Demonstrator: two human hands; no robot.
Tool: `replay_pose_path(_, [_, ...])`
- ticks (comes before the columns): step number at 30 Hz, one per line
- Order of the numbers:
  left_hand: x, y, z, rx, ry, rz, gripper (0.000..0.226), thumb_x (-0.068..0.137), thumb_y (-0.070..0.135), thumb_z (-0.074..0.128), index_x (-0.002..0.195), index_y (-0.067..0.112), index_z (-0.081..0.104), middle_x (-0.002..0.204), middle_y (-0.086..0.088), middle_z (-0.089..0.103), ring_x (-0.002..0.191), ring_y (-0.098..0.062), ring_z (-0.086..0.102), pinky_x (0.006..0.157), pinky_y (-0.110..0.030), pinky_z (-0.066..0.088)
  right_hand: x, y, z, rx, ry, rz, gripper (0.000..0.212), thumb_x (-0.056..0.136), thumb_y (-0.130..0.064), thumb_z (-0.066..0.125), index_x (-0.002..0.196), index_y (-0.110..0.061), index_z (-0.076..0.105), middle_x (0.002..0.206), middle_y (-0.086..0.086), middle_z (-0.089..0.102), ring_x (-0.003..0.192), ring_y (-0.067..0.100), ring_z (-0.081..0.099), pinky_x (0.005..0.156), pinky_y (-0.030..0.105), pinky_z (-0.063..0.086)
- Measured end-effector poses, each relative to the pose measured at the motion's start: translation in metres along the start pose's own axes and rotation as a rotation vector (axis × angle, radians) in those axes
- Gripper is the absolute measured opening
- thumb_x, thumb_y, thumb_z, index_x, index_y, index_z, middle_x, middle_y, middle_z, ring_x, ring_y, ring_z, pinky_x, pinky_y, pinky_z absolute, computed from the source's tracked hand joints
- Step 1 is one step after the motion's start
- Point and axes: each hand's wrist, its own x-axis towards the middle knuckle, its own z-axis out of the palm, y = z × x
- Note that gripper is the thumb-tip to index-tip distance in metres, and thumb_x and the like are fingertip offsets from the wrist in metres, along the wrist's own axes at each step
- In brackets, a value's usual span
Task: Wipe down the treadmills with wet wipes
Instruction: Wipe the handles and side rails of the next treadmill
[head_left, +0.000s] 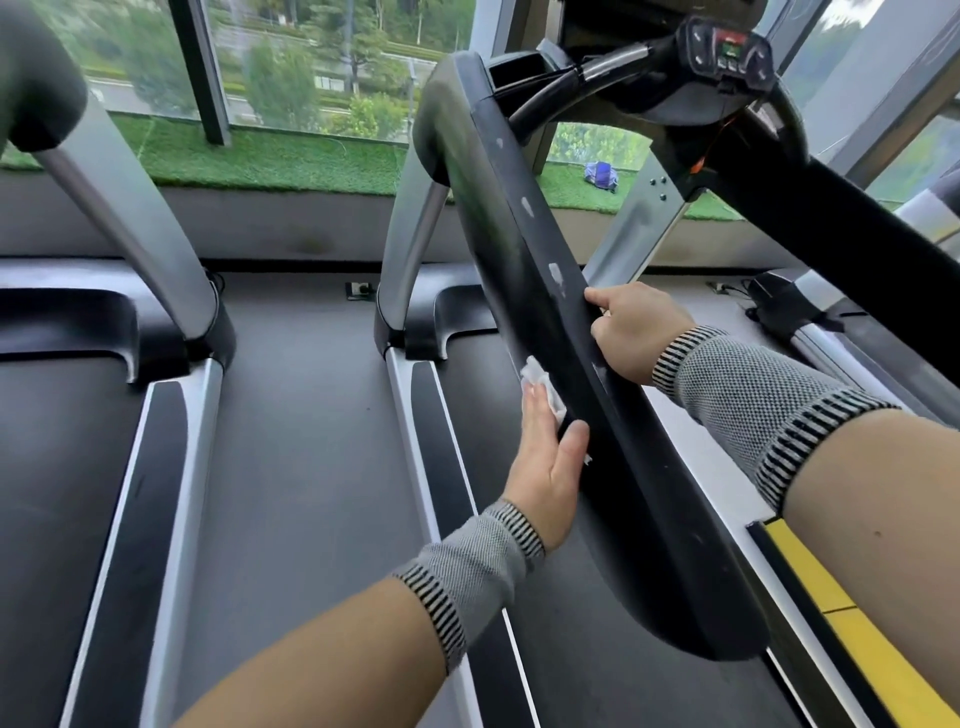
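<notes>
A black treadmill handrail runs diagonally from upper middle to lower right, with pale worn patches along its top. My left hand lies against the rail's left side with straight fingers, pressing a white wet wipe onto it. My right hand grips the rail from the right side, its thumb on the top edge. The treadmill's console with buttons and a small display sits at the top right.
A second treadmill with a silver upright stands to the left, with a dark floor strip between the two. Green artificial turf lines the window ledge, and a blue bag lies on it. A yellow strip is at lower right.
</notes>
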Motion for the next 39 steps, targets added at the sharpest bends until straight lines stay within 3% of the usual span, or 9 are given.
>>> replay_pose_path(4, [0.04,0.027,-0.02,0.13,0.018,-0.012,0.076,0.09,0.046,0.023,0.152,0.007,0.003,0.16,-0.004,-0.007,0.146,-0.008,-0.011,0.119,-0.025,-0.006,-0.004,0.004,-0.001,0.05,-0.052,0.001,0.046,0.093,-0.009,0.041,0.137,-0.016,0.048,0.138,0.008,0.051,0.127,0.026,0.046,0.102,0.028,0.035])
replay_pose_path(10, [0.001,0.023,-0.005,0.229,-0.022,0.09,0.079,0.09,0.055,0.023,0.152,0.013,-0.001,0.159,0.002,-0.014,0.144,-0.002,-0.017,0.117,-0.02,-0.008,-0.02,0.013,0.0,0.153,-0.026,-0.002,0.039,0.091,-0.004,0.042,0.126,-0.012,0.059,0.127,0.007,0.061,0.119,0.024,0.052,0.101,0.029,0.039])
replay_pose_path(15, [-0.011,0.023,-0.004,0.269,-0.072,0.11,0.078,0.09,0.053,0.023,0.152,0.011,0.001,0.159,0.002,-0.012,0.144,-0.002,-0.017,0.115,-0.016,-0.009,-0.027,0.012,-0.001,0.129,-0.038,0.002,0.041,0.093,-0.007,0.042,0.131,-0.013,0.056,0.132,0.006,0.058,0.123,0.025,0.05,0.104,0.031,0.037])
replay_pose_path(20, [0.029,0.035,-0.022,0.242,-0.036,0.047,0.06,0.103,0.034,0.028,0.152,0.007,0.006,0.161,-0.004,-0.006,0.14,0.001,-0.011,0.117,-0.02,-0.006,-0.037,0.012,0.0,0.133,-0.04,0.013,0.043,0.092,-0.007,0.042,0.133,-0.014,0.055,0.135,0.005,0.055,0.126,0.022,0.048,0.106,0.029,0.035])
replay_pose_path(26, [-0.033,0.011,0.006,0.213,-0.05,0.128,0.08,0.088,0.056,0.022,0.151,0.014,-0.002,0.156,0.009,-0.013,0.144,0.001,-0.015,0.117,-0.018,-0.006,-0.052,0.02,0.003,0.116,-0.03,0.001,0.044,0.093,-0.009,0.042,0.136,-0.015,0.05,0.141,0.006,0.05,0.13,0.022,0.043,0.109,0.028,0.031])
replay_pose_path(33, [-0.001,0.02,-0.003,0.0,0.039,-0.073,0.056,0.105,0.034,0.023,0.152,0.01,0.004,0.161,0.0,-0.002,0.146,-0.004,-0.005,0.119,-0.024,-0.003,-0.061,0.021,0.005,0.103,-0.036,0.006,0.044,0.094,-0.012,0.042,0.138,-0.014,0.048,0.143,0.006,0.048,0.132,0.023,0.042,0.11,0.028,0.03])
replay_pose_path(37, [-0.035,0.008,0.01,-0.097,0.034,-0.015,0.074,0.093,0.055,0.021,0.154,0.014,0.009,0.161,0.006,0.001,0.145,0.002,-0.002,0.121,-0.029,0.002,-0.067,0.025,0.008,0.128,-0.04,0.0,0.044,0.094,-0.012,0.042,0.137,-0.016,0.049,0.141,0.005,0.05,0.129,0.023,0.044,0.109,0.031,0.033])
replay_pose_path(39, [-0.027,0.002,0.007,-0.114,0.012,-0.035,0.074,0.093,0.059,0.022,0.153,0.015,0.018,0.161,0.0,0.011,0.147,-0.005,0.007,0.122,-0.033,0.007,-0.07,0.025,0.007,0.131,-0.04,0.004,0.044,0.094,-0.011,0.041,0.137,-0.016,0.05,0.139,0.005,0.051,0.128,0.024,0.045,0.108,0.03,0.034])
